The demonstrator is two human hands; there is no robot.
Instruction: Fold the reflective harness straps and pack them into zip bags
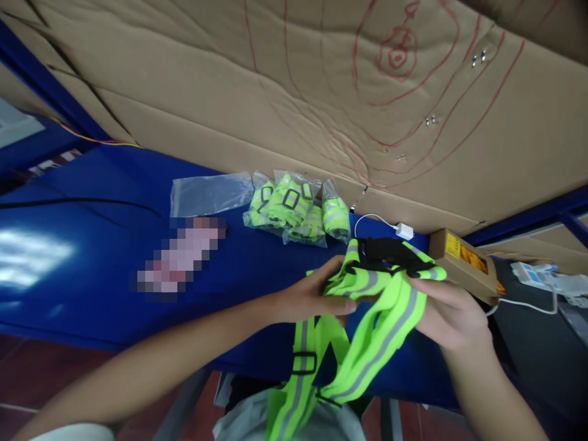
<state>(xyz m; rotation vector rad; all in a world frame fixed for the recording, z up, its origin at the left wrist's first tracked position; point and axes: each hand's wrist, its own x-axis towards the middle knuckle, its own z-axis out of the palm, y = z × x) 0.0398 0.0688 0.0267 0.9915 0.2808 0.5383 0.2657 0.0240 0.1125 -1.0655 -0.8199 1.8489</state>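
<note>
Both hands hold a reflective harness [395, 318] of neon yellow-green straps with a grey stripe, lifted above the blue table's front edge. My left hand [316, 294] is closed around gathered straps at the left. At the right, my right hand [448, 312] grips the straps beside a black panel, its thumb on top. Loose straps with a black buckle [304, 362] hang down toward my lap. Farther back lie several similar harnesses folded in clear bags [289, 205]. A flat clear plastic bag [209, 193] is left of them.
A blurred-out pinkish object [184, 254] lies on the blue table [92, 245]. Behind stands a cardboard wall [294, 110] with red drawn lines. Toward the right are a white charger [404, 231] with its cable and an open cardboard box [463, 263].
</note>
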